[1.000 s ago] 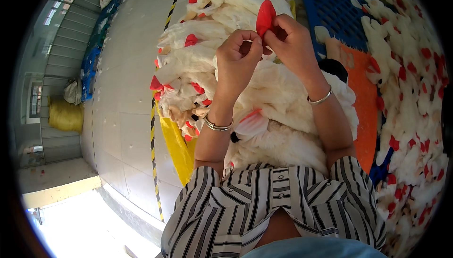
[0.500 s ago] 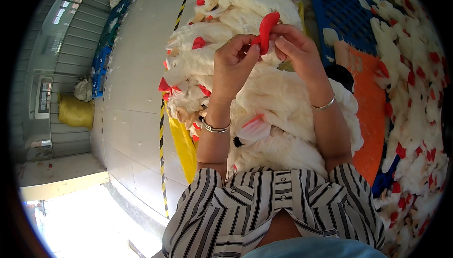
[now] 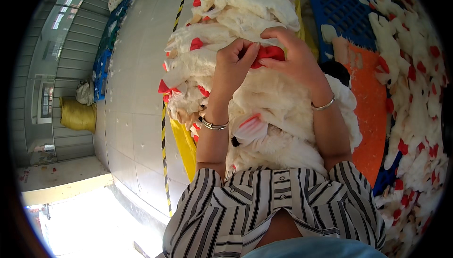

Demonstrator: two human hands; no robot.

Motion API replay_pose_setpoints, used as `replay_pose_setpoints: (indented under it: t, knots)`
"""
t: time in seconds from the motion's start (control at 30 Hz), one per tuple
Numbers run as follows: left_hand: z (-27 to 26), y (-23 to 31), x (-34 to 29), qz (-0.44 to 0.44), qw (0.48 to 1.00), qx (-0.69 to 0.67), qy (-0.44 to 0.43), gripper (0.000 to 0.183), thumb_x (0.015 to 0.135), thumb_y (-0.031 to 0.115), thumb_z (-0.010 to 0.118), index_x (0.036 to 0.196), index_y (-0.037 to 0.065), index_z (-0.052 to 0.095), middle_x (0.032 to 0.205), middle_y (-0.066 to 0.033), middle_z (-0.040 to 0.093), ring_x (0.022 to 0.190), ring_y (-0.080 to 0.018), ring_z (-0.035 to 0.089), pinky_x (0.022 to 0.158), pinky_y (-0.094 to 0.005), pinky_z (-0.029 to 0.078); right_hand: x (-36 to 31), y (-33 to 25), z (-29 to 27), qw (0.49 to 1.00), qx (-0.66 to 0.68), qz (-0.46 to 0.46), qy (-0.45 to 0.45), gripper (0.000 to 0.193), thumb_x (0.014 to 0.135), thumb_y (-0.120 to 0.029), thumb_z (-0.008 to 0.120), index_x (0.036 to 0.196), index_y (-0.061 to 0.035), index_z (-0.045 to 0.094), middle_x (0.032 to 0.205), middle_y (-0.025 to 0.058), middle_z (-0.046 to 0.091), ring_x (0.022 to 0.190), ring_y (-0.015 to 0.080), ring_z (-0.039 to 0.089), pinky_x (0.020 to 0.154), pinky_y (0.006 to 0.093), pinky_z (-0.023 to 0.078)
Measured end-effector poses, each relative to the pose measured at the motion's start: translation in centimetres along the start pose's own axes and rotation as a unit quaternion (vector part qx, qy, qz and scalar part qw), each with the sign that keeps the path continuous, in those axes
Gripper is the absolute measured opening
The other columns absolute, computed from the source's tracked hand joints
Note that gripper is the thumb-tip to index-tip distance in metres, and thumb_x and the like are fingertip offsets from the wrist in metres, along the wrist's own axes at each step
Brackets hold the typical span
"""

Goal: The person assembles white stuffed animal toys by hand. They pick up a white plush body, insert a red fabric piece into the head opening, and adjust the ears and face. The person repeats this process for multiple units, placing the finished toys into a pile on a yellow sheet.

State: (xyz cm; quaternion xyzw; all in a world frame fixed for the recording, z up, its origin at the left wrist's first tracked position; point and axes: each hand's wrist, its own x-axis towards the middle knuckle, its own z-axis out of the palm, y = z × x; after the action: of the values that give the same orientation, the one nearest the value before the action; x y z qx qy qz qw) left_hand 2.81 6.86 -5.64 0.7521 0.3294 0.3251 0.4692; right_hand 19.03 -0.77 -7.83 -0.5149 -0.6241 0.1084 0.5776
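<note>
A small red stuffed fabric piece [image 3: 272,54] is between my two hands, above a heap of white plush skins [image 3: 269,93]. My left hand [image 3: 234,62] is closed, its thumb and forefinger pinching the left end of the piece. My right hand [image 3: 297,55] curves round the other end, thumb on its lower edge and forefinger lifted away above. The remaining right fingers are hidden behind the piece. Below my hands a plush ear with a pink lining [image 3: 251,126] lies on the heap.
Yellow sheeting [image 3: 183,147] shows beneath the heap's left edge. On the right are an orange sheet [image 3: 370,126], a blue plastic pallet [image 3: 339,12] and a large pile of white and red plush pieces [image 3: 415,102]. A yellow sack [image 3: 78,114] stands by the left wall.
The red piece has gone from standing upright and curved to lying sideways, lower down. My right hand has lowered and turned, and its forefinger has lifted off. The left hand keeps its pinch.
</note>
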Motion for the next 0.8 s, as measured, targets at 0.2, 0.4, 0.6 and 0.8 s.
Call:
replay_pose_setpoints:
  t: [0.2,0.4,0.6,0.8]
  knots:
    - [-1.0,-8.0,0.6,0.037,0.999,-0.002,0.006,0.024,0.098,0.020,0.059,0.104,-0.003,0.063,0.083,-0.0032,0.064,0.072,-0.0087,0.055,0.065,-0.0238,0.047,-1.0,0.1,-0.6,0.982,-0.031,0.141,-0.124,0.015,0.082,-0.003,0.059,0.096,0.0011,0.061,0.078,0.0106,0.065,0.065,0.0178,0.059,0.063,0.0267,0.048]
    - [-6.5,-19.8,1.1,-0.187,0.981,-0.018,0.054,0.039,0.098,0.038,0.054,0.124,0.009,0.060,0.095,0.0017,0.062,0.075,-0.0095,0.054,0.063,-0.0286,0.046,-1.0,0.4,-1.9,0.977,0.049,0.208,0.007,0.015,0.082,0.003,0.050,0.093,0.0009,0.059,0.077,0.0086,0.062,0.067,0.0115,0.055,0.064,0.0246,0.046]
    - [-5.7,-21.1,-1.4,-0.368,0.888,-0.273,-0.037,0.035,0.100,0.033,0.050,0.125,0.011,0.059,0.100,0.0016,0.064,0.082,-0.0107,0.060,0.070,-0.0271,0.051,-0.6,2.2,-1.3,0.992,-0.006,-0.021,0.125,0.021,0.080,0.013,0.039,0.086,0.0011,0.054,0.087,0.0081,0.062,0.081,0.0145,0.058,0.075,0.0245,0.047]
    - [-6.2,-21.6,0.5,-0.280,0.885,-0.353,0.118,0.028,0.097,0.015,0.053,0.123,0.004,0.057,0.099,-0.0005,0.064,0.087,-0.0116,0.062,0.074,-0.0281,0.053,-1.2,3.4,-1.2,0.987,0.060,0.014,0.147,0.024,0.077,0.016,0.036,0.085,0.0008,0.052,0.089,0.0078,0.062,0.083,0.0157,0.059,0.079,0.0244,0.047]
